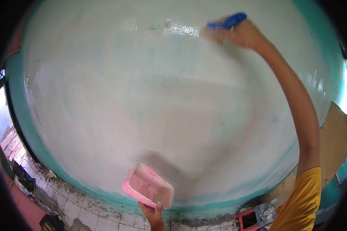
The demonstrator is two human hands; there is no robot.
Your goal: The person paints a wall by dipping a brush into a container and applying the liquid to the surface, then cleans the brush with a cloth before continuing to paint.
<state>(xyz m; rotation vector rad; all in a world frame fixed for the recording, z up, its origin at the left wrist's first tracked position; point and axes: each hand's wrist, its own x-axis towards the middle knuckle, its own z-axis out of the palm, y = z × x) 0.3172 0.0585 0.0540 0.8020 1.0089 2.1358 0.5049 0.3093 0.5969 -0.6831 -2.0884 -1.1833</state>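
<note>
My right hand [241, 34], at the end of a raised arm, is closed around a paintbrush with a blue handle [235, 20]. The brush is up at the wall [142, 96], and its bristles are blurred and partly hidden by the fingers. Wet, shiny white paint shows on the wall to the left of the brush. Low in the view, my left hand [154, 216] grips a pink, paint-smeared plastic tub [142, 188] from below, thumb over its near edge. The tub is tilted, with its open side toward me and pale paint on its inner walls.
Teal paint borders the whitish wall. A tiled, debris-strewn floor [92, 223] runs along its foot. A red and grey object [248, 220] stands at lower right, near a brown board [333, 134]. On the left are a bright doorway [5, 119] and dark items [23, 175].
</note>
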